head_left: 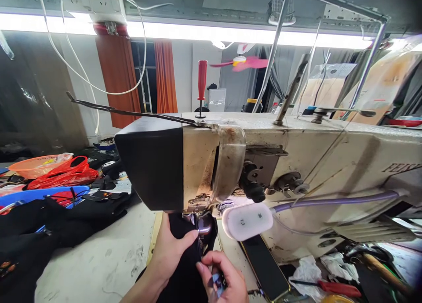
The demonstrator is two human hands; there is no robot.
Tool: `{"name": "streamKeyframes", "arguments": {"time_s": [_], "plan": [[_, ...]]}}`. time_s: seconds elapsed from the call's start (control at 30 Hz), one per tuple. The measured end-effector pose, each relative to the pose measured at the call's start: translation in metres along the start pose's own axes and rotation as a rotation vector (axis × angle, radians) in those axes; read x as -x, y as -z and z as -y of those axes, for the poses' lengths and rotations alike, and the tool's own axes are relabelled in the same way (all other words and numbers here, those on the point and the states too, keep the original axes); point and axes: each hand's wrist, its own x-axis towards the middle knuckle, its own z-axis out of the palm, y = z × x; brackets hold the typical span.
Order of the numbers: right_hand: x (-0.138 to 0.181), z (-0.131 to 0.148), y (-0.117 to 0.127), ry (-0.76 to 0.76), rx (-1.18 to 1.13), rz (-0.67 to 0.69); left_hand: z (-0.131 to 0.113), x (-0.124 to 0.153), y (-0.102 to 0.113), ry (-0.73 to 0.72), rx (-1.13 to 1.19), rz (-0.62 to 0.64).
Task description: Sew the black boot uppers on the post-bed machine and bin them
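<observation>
A sewing machine (pixel 204 162) with a cream body and a dark end cover fills the middle of the view. Black fabric (pixel 184 276) runs beneath its presser-foot area. My left hand (pixel 168 250) grips this fabric from the left, thumb on top near the shiny metal parts by the needle. Closer to me, my right hand (pixel 227 279) is closed, its thumb and forefinger pinching the fabric's right edge. A small shiny bluish object (pixel 217 283) shows within the right hand's curled fingers; its kind is unclear. The needle tip is hidden.
A white lamp (pixel 249 221) hangs right of the needle area. Below it lies a phone (pixel 265 268). A red-handled screwdriver (pixel 339 288) and crumpled tissue (pixel 306 274) are at lower right. Dark garments (pixel 89 215), a blue basket (pixel 29 194) and an orange basket (pixel 31 167) are left.
</observation>
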Motion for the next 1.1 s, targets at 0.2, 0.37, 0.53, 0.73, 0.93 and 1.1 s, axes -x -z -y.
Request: {"name": "streamKeyframes", "arguments": {"time_s": [0.2, 0.37, 0.53, 0.73, 0.93, 1.1], "plan": [[-0.011, 0.007, 0.0, -0.055, -0.088, 0.007, 0.005, -0.002, 0.002, -0.005, -0.036, 0.024], [-0.013, 0.011, -0.001, -0.047, -0.083, 0.012, 0.008, -0.004, 0.006, 0.008, -0.009, 0.076], [-0.015, 0.008, 0.0, -0.016, -0.072, 0.039, 0.006, -0.003, 0.007, 0.071, 0.038, 0.137], [-0.029, 0.012, 0.002, 0.109, -0.052, 0.082, 0.004, -0.004, 0.006, 0.059, 0.016, 0.117], [-0.017, 0.015, 0.004, 0.489, 0.121, -0.022, 0.008, -0.008, 0.008, 0.057, 0.017, 0.149], [-0.043, -0.01, 0.023, 0.161, 0.03, -0.099, 0.011, -0.013, 0.01, 0.022, -0.017, 0.155]]}}
